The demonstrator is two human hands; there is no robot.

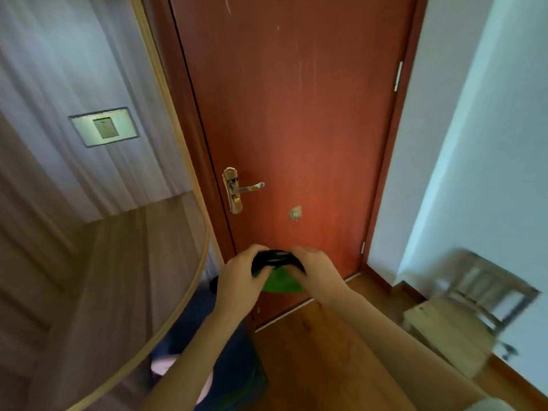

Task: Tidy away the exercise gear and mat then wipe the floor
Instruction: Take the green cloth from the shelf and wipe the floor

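Up close, my left hand (241,275) had its fingers curled round the left end of a black and green piece of exercise gear (277,272), held low before the red door (296,114). My right hand (311,268) gripped its right end. Farther right, a wooden chair (462,307) stood by the wall.

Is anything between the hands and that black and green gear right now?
Nothing visible. The left hand and right hand both grip the black and green gear directly, in front of the closed red door.
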